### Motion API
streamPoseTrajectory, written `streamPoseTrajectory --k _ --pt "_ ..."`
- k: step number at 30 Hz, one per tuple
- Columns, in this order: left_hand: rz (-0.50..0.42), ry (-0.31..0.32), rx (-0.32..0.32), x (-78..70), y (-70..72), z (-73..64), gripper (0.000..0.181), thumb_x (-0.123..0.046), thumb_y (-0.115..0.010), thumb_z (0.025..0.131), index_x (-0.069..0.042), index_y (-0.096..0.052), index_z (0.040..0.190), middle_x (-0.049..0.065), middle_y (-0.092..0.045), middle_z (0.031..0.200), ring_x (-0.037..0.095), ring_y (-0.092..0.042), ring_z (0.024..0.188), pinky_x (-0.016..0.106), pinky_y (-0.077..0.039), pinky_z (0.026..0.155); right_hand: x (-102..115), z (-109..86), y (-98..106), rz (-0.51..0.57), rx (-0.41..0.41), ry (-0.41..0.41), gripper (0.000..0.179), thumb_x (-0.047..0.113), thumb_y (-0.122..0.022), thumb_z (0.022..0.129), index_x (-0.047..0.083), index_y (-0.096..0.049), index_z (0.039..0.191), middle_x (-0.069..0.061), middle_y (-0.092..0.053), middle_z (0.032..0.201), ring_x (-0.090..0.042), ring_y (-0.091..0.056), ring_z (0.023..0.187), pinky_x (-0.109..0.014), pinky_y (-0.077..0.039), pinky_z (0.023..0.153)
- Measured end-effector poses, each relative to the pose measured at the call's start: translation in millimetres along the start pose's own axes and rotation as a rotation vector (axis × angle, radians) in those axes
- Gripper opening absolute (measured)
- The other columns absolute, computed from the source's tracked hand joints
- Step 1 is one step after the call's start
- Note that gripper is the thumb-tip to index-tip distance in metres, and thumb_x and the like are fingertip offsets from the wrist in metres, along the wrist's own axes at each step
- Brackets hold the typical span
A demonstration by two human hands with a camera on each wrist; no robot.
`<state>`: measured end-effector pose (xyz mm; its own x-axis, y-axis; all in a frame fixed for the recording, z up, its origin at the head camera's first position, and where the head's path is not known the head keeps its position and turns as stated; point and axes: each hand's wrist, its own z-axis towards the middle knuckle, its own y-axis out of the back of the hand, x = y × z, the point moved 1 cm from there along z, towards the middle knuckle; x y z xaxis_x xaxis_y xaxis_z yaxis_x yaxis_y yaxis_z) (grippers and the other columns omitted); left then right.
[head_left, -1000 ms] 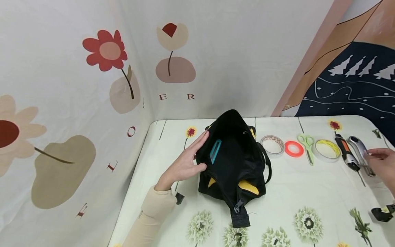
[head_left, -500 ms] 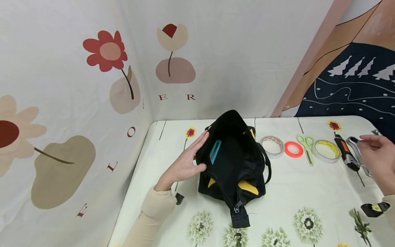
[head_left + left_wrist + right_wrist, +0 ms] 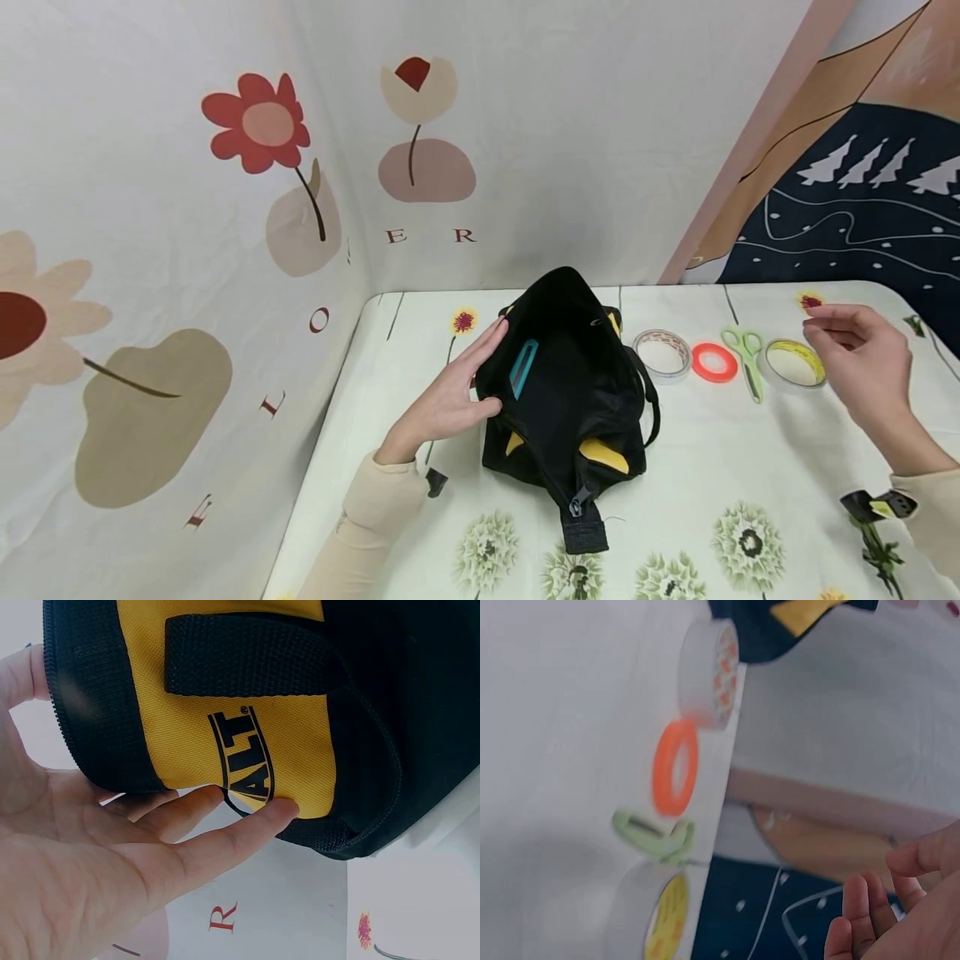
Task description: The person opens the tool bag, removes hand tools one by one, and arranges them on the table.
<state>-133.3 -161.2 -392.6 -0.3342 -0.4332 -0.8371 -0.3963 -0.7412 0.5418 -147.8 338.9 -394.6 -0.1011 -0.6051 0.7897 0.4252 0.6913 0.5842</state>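
A black and yellow zippered tool bag [image 3: 570, 400] stands gaping at mid-table, a slim teal frame-shaped item [image 3: 524, 369] inside it. My left hand [image 3: 453, 396] holds the bag's left rim, thumb at the edge. In the left wrist view, the left hand's fingers [image 3: 232, 840] lie against the yellow side below a black strap [image 3: 247, 656]. My right hand [image 3: 862, 358] hovers just right of a clear tape roll with a yellow core [image 3: 795, 364]. Loosely bent, the right hand's fingers [image 3: 855, 900] hold nothing in the right wrist view. The orange-black tool and silver tool seen earlier are hidden.
Between bag and right hand lie a clear tape roll [image 3: 662, 353], a red-orange tape roll [image 3: 714, 362] and light green scissors [image 3: 747, 358]. A flower-printed cloth [image 3: 697, 467] covers the table. Hanging fabric [image 3: 540, 167] rises behind it.
My right hand has let go of the silver tool, lifted and moved left over the two tools, which it now covers. The left hand and bag stay put.
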Motion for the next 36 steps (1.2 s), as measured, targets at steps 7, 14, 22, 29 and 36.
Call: streamPoseTrajectory --k 7,14,22,29,36 --pt "-0.004 0.006 0.002 -1.3 0.2 -0.4 0.1 -0.003 -0.062 0.092 -0.018 -0.017 0.18 -0.002 -0.006 0.187 0.031 -0.017 0.17 0.071 -0.042 0.119 19.6 -12.2 -8.0 0.105 0.052 0.125 0.023 0.007 -0.068 0.107 0.029 -0.07 0.114 0.034 -0.06 0.099 0.015 -0.057 0.093 0.001 -0.042 0.082" --pt "0.01 0.003 -0.002 -1.5 0.4 -1.4 0.099 -0.002 -0.062 0.092 -0.016 -0.018 0.18 0.003 -0.007 0.188 0.033 -0.018 0.17 0.071 -0.043 0.118 43.0 -24.2 -25.6 0.091 0.084 0.24 0.022 0.0 -0.069 0.104 -0.005 -0.069 0.126 0.032 -0.06 0.101 0.015 -0.059 0.09 0.0 -0.044 0.084" --pt "0.009 -0.012 0.001 -2.5 0.8 -1.2 0.098 -0.002 -0.062 0.092 -0.015 -0.018 0.18 0.006 -0.007 0.188 0.034 -0.018 0.17 0.071 -0.044 0.117 70.9 -36.9 -46.9 0.131 0.116 0.346 0.025 -0.004 -0.073 0.101 -0.007 -0.072 0.125 0.03 -0.063 0.102 0.015 -0.061 0.091 -0.001 -0.045 0.085" --pt "0.012 -0.014 0.004 -3.1 1.2 -1.4 0.098 -0.003 -0.061 0.093 -0.015 -0.017 0.18 0.004 -0.007 0.188 0.034 -0.019 0.17 0.072 -0.043 0.117 88.9 -47.7 -70.0 0.2 0.136 0.408 0.025 -0.006 -0.073 0.1 -0.004 -0.073 0.125 0.019 -0.069 0.103 0.011 -0.064 0.092 -0.005 -0.048 0.082" --pt "0.002 -0.02 0.011 -2.1 1.1 -2.1 0.098 -0.004 -0.06 0.093 -0.014 -0.016 0.18 0.004 -0.006 0.188 0.035 -0.018 0.17 0.071 -0.043 0.118 105.0 -59.7 -91.2 0.297 0.166 0.453 0.031 -0.011 -0.074 0.097 -0.004 -0.071 0.128 -0.013 -0.077 0.104 0.008 -0.067 0.088 -0.008 -0.051 0.077"
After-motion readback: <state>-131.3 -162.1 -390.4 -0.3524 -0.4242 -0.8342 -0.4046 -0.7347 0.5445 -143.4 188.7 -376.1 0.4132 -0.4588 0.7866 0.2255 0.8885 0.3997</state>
